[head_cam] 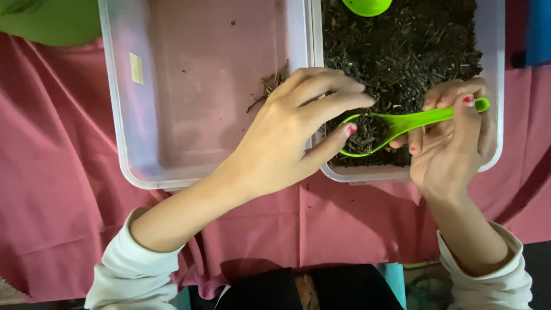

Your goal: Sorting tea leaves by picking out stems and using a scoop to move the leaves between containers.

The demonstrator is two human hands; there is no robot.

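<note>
Soil (402,51), loose and crumbly, filled the right-hand clear tub (492,34), where my right hand (450,146) gripped the light, stiff green scoop (402,123) by its handle end, while my left hand (293,135), holding nothing, cupped fingers over its bowl.

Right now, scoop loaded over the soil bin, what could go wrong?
1. The green plastic scoop looks heaped with dark soil; tilting it could spill onto the pink tablecloth.
2. The left hand spans the rims between the nearly empty clear plastic bin and the soil-filled clear bin; leaning could shift either.
3. The right hand pinches the handle near its end, so the scoop might twist.
</note>
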